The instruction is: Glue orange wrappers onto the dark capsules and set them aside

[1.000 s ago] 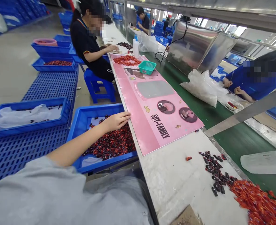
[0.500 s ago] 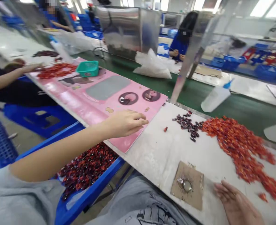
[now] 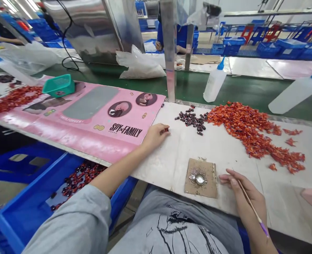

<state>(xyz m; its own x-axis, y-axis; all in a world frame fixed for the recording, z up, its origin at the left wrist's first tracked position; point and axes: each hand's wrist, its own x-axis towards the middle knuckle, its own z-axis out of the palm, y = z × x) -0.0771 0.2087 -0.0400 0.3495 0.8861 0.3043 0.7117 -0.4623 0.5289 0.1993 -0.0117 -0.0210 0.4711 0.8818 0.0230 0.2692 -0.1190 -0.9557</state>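
While the left hand (image 3: pixel 154 135) rests on the desk (image 3: pixel 225 155) at the edge of the pink mat (image 3: pixel 87 120), its fingers curl in and pinch a small dark-red piece (image 3: pixel 166 129) at their tips. From that piece, the cardboard pad (image 3: pixel 198 190) with its metal fixture (image 3: pixel 199 179) lies nearer the body and to the right, just beside the right hand (image 3: pixel 239 197). That hand is loosely closed on a thin stick (image 3: pixel 251 205) angled back towards the wrist. The heap of dark pieces (image 3: pixel 193 120) lies just beyond the left hand.
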